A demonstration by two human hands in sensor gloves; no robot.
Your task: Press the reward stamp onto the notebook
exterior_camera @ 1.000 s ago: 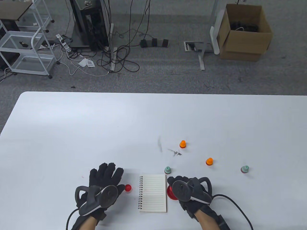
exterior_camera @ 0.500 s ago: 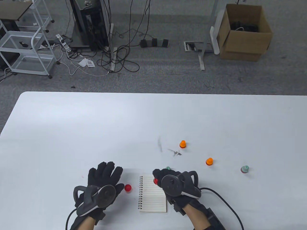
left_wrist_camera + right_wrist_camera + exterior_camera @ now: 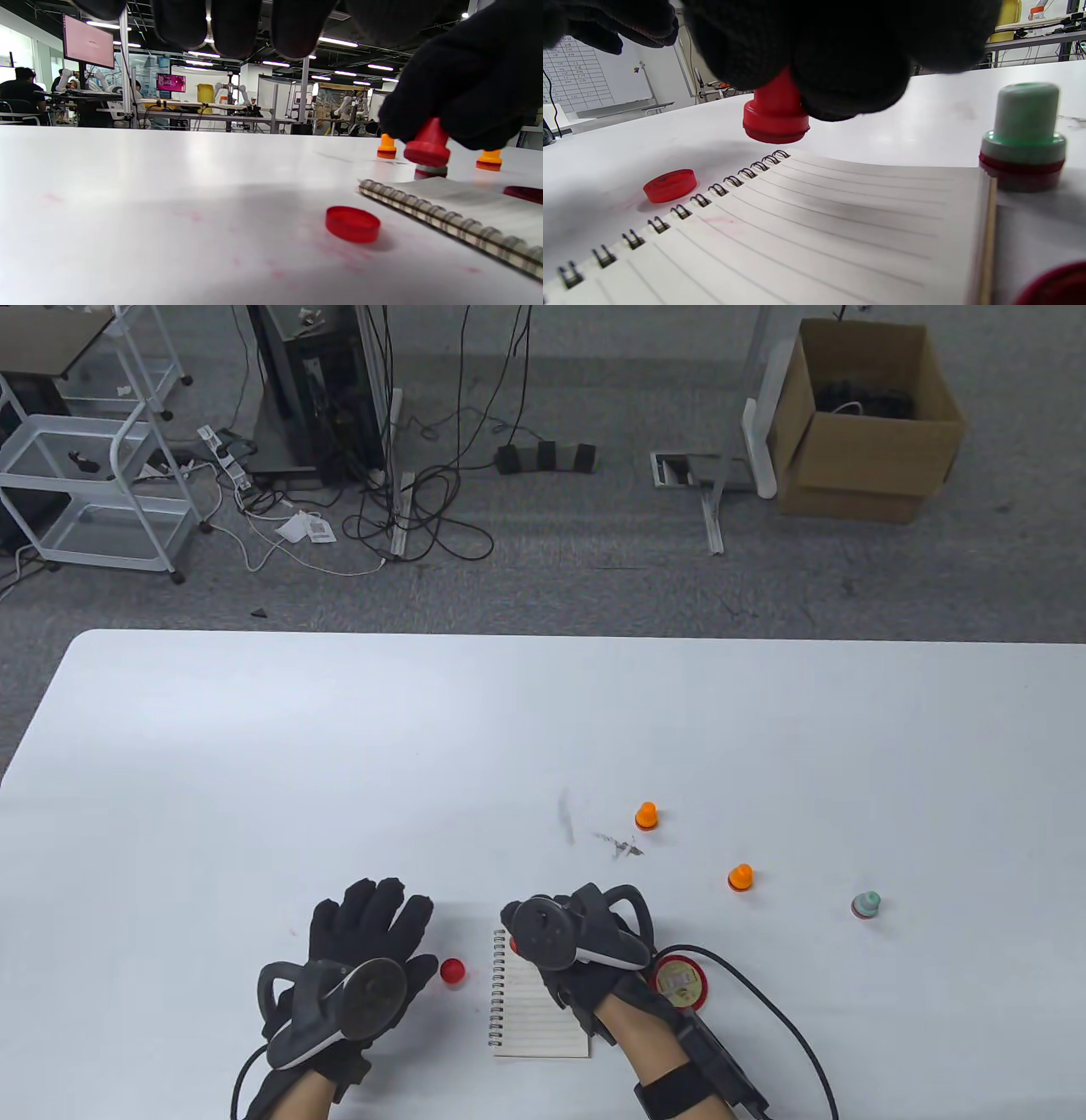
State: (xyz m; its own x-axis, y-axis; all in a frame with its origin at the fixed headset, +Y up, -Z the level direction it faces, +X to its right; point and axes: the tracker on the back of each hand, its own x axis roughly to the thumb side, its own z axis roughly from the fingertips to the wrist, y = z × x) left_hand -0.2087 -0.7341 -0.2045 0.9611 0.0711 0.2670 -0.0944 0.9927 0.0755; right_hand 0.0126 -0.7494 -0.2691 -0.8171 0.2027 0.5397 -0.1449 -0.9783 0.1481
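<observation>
Bright overhead light, soft shadows

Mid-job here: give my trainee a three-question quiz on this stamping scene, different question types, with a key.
1. True or false: the red stamp in the right hand already touches the notebook page.
2. What lies on the table between the left hand and the notebook's spiral? A) red cap B) orange stamp C) green stamp
3. Fill in: the green stamp by the notebook stands ____.

Key: 1 false, it hangs above the page. 2 A, the red cap. 3 upright.
</observation>
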